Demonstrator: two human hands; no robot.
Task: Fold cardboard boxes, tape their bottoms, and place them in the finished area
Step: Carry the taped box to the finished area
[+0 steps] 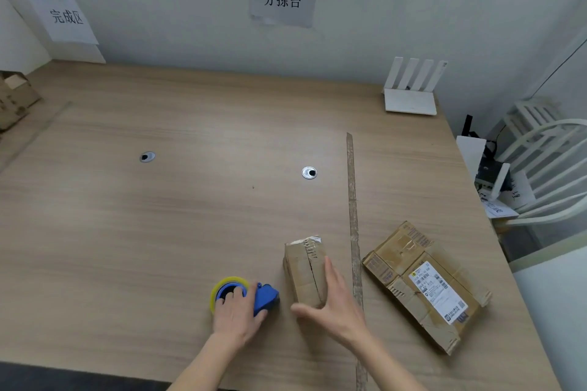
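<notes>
A small folded cardboard box (305,267) stands on the wooden table (158,216), its seam facing up with a bit of tape at the far end. My right hand (333,301) holds its near right side, thumb across the front and fingers along the flank. To its left lies a blue tape dispenser (265,295) with a yellow-edged roll; my left hand (236,311) grips it from above. A larger flattened cardboard box (425,282) with a white shipping label lies to the right.
A strip of brown tape (352,216) runs across the table between the two boxes. Another cardboard box (14,98) sits at the far left under a wall sign. A white router (411,89) stands at the back right; a white chair (546,168) is beside the table.
</notes>
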